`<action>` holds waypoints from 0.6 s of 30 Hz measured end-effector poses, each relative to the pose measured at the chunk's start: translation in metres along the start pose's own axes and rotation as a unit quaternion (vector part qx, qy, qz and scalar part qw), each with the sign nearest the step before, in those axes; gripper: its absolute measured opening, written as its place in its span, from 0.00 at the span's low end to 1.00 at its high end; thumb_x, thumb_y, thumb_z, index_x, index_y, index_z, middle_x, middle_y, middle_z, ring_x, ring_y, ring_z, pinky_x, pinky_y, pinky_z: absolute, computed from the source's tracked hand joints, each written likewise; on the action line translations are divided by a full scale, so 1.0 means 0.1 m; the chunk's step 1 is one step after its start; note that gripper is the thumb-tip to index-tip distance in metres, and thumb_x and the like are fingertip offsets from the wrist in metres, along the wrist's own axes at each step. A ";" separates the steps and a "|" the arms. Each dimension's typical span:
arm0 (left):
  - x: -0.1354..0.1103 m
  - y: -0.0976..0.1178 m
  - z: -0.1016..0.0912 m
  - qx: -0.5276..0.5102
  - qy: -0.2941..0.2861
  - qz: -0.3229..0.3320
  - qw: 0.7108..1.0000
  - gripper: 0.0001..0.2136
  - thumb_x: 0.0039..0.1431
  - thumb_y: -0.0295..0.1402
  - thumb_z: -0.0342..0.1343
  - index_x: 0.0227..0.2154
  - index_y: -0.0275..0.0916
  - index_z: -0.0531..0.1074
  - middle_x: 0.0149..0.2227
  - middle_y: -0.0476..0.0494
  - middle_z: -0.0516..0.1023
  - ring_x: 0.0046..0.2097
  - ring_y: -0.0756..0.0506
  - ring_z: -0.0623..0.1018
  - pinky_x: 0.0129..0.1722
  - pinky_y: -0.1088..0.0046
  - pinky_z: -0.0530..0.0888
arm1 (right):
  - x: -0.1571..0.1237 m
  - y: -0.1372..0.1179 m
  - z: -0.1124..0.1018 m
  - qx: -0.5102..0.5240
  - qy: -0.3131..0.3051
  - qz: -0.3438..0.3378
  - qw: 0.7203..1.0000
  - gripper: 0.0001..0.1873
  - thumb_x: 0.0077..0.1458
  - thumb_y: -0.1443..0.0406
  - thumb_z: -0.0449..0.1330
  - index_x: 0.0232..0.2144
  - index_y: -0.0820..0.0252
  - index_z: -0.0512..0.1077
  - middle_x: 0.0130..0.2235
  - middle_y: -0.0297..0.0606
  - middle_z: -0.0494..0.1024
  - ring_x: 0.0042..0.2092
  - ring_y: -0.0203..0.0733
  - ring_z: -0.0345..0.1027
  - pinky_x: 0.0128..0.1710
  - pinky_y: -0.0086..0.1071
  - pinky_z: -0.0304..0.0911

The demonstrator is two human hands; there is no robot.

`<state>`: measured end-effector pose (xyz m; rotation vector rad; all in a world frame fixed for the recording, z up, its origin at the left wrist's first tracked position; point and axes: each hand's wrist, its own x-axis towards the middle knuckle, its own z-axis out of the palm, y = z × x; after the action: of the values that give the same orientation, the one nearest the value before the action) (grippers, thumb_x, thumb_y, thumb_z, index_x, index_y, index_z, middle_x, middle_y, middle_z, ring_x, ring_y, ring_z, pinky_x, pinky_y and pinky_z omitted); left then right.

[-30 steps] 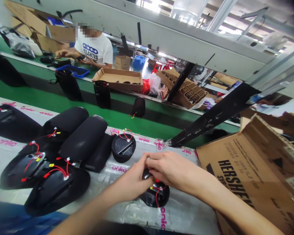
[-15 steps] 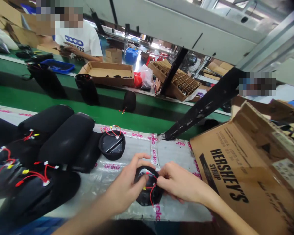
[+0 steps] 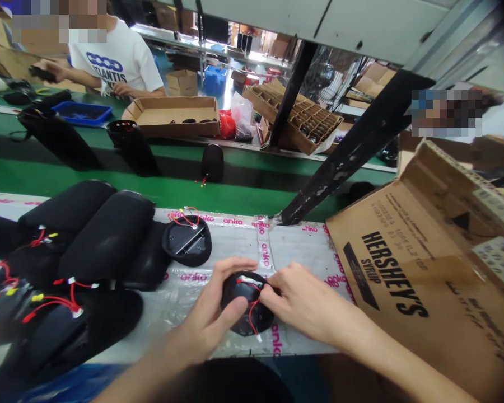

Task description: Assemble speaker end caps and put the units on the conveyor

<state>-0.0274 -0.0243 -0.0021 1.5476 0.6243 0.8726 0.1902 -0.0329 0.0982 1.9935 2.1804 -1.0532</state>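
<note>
The black housing [image 3: 248,294] lies at six o'clock on the wrapped table [image 3: 302,252]. The left hand [image 3: 218,308] grips it, thumb and fingers spread wide across it; the right hand [image 3: 289,296] has its fingertips pressed together at its two o'clock edge, on wire or rim, cannot tell. At eleven, a cardboard tray [image 3: 172,127] holds dark parts; at one, a divided carton [image 3: 299,137] has dark pieces in some cells

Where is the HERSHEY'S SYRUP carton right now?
In the head view, the HERSHEY'S SYRUP carton is on the right side, beside the plastic-covered work surface, to the right of the right hand and the black part with red wires.
</note>
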 end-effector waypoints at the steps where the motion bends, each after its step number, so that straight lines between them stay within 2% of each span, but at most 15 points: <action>1: -0.06 -0.04 -0.05 -0.007 -0.017 0.025 1.000 0.25 0.75 0.41 0.56 0.70 0.50 0.59 0.71 0.36 0.67 0.72 0.33 0.69 0.72 0.49 0.67 | -0.03 0.04 0.04 0.010 0.014 0.000 1.000 0.25 0.71 0.63 0.55 0.19 0.57 0.64 0.19 0.30 0.64 0.23 0.35 0.56 0.27 0.34 0.47; 2: -0.11 -0.08 -0.11 -0.002 -0.033 0.044 0.999 0.31 0.72 0.43 0.60 0.72 0.50 0.56 0.74 0.34 0.64 0.74 0.30 0.66 0.73 0.46 0.65 | -0.07 0.10 0.08 0.028 0.032 -0.005 0.999 0.27 0.74 0.60 0.52 0.20 0.57 0.66 0.20 0.31 0.66 0.24 0.35 0.57 0.28 0.34 0.49; 4: -0.19 -0.16 -0.21 0.037 -0.050 0.044 0.997 0.43 0.63 0.43 0.70 0.75 0.49 0.53 0.76 0.31 0.60 0.76 0.27 0.63 0.75 0.43 0.62 | -0.13 0.27 0.19 0.103 0.072 -0.042 0.991 0.25 0.76 0.57 0.48 0.29 0.58 0.73 0.26 0.34 0.75 0.29 0.38 0.67 0.33 0.34 0.59; 6: -0.22 -0.25 -0.25 0.081 -0.051 0.006 0.995 0.51 0.56 0.42 0.76 0.76 0.50 0.52 0.77 0.31 0.59 0.76 0.26 0.63 0.75 0.42 0.62 | -0.17 0.49 0.37 0.207 0.102 -0.116 0.966 0.14 0.73 0.58 0.54 0.48 0.57 0.77 0.43 0.40 0.83 0.44 0.45 0.77 0.47 0.40 0.71; 7: -0.21 -0.29 -0.25 0.091 -0.049 -0.009 0.995 0.52 0.54 0.42 0.78 0.76 0.51 0.53 0.76 0.31 0.61 0.75 0.26 0.65 0.74 0.43 0.63 | -0.16 0.59 0.49 0.251 0.105 -0.158 0.949 0.20 0.69 0.59 0.58 0.60 0.56 0.73 0.55 0.45 0.82 0.54 0.50 0.77 0.56 0.46 0.72; 9: -0.16 -0.37 -0.20 0.088 -0.040 -0.007 0.995 0.51 0.52 0.46 0.79 0.74 0.51 0.57 0.73 0.32 0.67 0.72 0.27 0.70 0.72 0.46 0.68 | -0.12 0.72 0.75 0.305 0.103 -0.217 0.921 0.43 0.61 0.60 0.65 0.74 0.52 0.58 0.74 0.50 0.65 0.72 0.59 0.63 0.70 0.57 0.61; 10: -0.13 -0.40 -0.17 0.082 -0.032 0.009 0.996 0.50 0.51 0.48 0.79 0.73 0.51 0.59 0.72 0.33 0.69 0.71 0.27 0.72 0.70 0.48 0.70 | -0.08 0.74 0.89 0.323 0.107 -0.230 0.912 0.49 0.59 0.59 0.67 0.77 0.50 0.52 0.78 0.49 0.57 0.77 0.61 0.55 0.74 0.60 0.55; 11: -0.10 -0.43 -0.13 0.074 -0.022 0.028 0.997 0.50 0.51 0.49 0.79 0.73 0.50 0.59 0.71 0.33 0.71 0.69 0.27 0.73 0.69 0.49 0.71 | -0.04 0.73 1.03 0.345 0.118 -0.233 0.902 0.51 0.60 0.59 0.68 0.78 0.49 0.50 0.80 0.48 0.52 0.79 0.61 0.49 0.76 0.61 0.50; 12: -0.08 -0.45 -0.09 0.066 -0.012 0.048 0.997 0.49 0.53 0.50 0.77 0.73 0.49 0.59 0.70 0.33 0.71 0.68 0.28 0.74 0.68 0.50 0.72 | -0.01 0.70 1.16 0.373 0.137 -0.234 0.887 0.51 0.62 0.57 0.68 0.78 0.48 0.49 0.80 0.47 0.51 0.79 0.61 0.47 0.77 0.61 0.48; 15: -0.07 -0.46 0.03 0.041 0.020 0.075 0.996 0.45 0.62 0.52 0.67 0.76 0.45 0.54 0.70 0.33 0.70 0.68 0.28 0.74 0.69 0.50 0.71 | 0.06 0.51 1.48 0.448 0.215 -0.219 0.840 0.46 0.68 0.49 0.63 0.78 0.49 0.48 0.79 0.48 0.55 0.79 0.60 0.49 0.77 0.57 0.51; 18: -0.07 -0.41 0.14 0.039 0.047 0.047 0.997 0.42 0.66 0.53 0.62 0.75 0.42 0.54 0.70 0.32 0.70 0.69 0.28 0.73 0.70 0.49 0.69 | 0.09 0.34 1.70 0.463 0.271 -0.176 0.825 0.43 0.72 0.46 0.57 0.79 0.52 0.46 0.79 0.49 0.54 0.80 0.61 0.47 0.77 0.57 0.52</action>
<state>-0.0169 -0.0308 -0.0441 1.6237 0.6649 1.0070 0.1464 -0.1060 -0.0532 2.5140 2.7003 -2.1749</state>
